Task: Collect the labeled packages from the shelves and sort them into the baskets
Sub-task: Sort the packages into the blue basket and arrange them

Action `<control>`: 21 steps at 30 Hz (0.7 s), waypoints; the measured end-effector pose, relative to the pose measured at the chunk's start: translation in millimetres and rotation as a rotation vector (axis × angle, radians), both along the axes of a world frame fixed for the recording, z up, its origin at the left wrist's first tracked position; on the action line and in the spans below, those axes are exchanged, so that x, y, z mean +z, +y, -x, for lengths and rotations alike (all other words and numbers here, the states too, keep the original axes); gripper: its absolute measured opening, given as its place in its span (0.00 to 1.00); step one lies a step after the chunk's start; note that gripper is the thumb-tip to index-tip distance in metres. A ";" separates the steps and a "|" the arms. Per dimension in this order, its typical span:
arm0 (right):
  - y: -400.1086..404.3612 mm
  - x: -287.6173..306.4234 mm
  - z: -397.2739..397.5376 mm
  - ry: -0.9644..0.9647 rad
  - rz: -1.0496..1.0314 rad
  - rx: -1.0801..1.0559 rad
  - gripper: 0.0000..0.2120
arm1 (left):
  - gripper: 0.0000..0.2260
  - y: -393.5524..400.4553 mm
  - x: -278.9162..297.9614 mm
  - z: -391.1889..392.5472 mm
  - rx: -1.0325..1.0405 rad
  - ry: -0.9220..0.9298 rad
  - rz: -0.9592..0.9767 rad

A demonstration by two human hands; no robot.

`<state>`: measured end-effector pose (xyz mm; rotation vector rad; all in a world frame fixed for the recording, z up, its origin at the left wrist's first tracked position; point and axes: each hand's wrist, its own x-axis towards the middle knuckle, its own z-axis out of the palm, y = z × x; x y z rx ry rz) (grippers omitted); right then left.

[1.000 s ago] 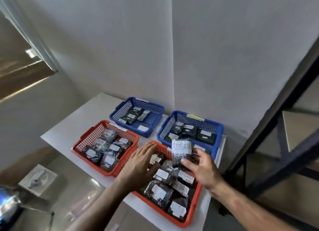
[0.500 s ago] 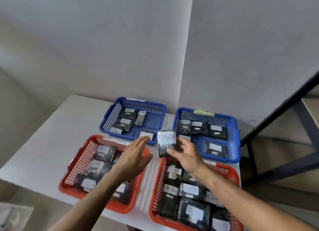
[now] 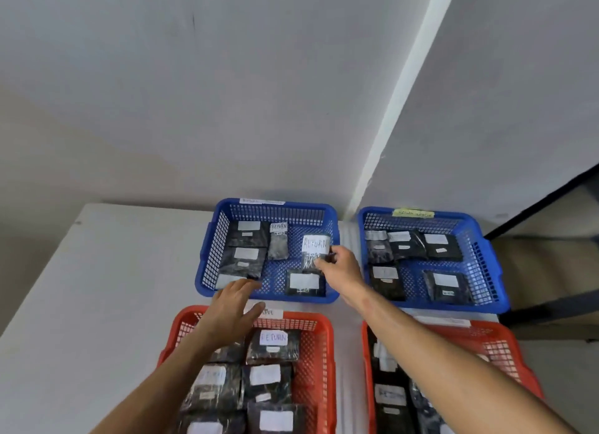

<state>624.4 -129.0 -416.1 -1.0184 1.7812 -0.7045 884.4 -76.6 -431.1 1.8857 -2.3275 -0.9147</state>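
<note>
- A dark package (image 3: 315,251) with a white label reading "RETURN" is pinched at its lower edge by the right hand (image 3: 341,266), thumb and fingers closed on it.
- The package is held just above the floor of the far-left blue basket (image 3: 207,245), toward that basket's right side.
- Several more labelled packages are seen lying flat inside the blue basket.
- The left hand (image 3: 234,307) is stretched over the blue basket's near rim, fingers straight and slightly spread, nothing held.
- A second blue basket (image 3: 486,255) is set just right of the first.
- Two red baskets, (image 3: 321,352) and (image 3: 505,349), are placed just in front of it, packed with labelled packages.
</note>
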 end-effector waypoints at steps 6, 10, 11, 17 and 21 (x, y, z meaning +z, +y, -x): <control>-49.7 -46.4 -22.8 0.240 0.007 0.000 0.14 | 0.28 -32.7 -51.7 -21.5 -0.112 -0.127 0.050; -68.1 -59.8 -35.9 0.306 -0.008 -0.023 0.14 | 0.29 -34.1 -68.8 -24.2 -0.119 -0.112 0.187; -69.2 -61.6 -38.8 0.263 -0.002 -0.008 0.14 | 0.28 -33.7 -70.0 -24.3 -0.116 -0.096 0.210; -47.1 -66.3 -62.0 -0.024 0.091 0.103 0.24 | 0.27 -36.4 -67.9 -25.5 -0.123 -0.111 0.181; -39.6 -70.8 -68.5 0.071 -0.026 0.308 0.26 | 0.32 -39.7 -61.3 -23.6 -0.118 -0.106 0.121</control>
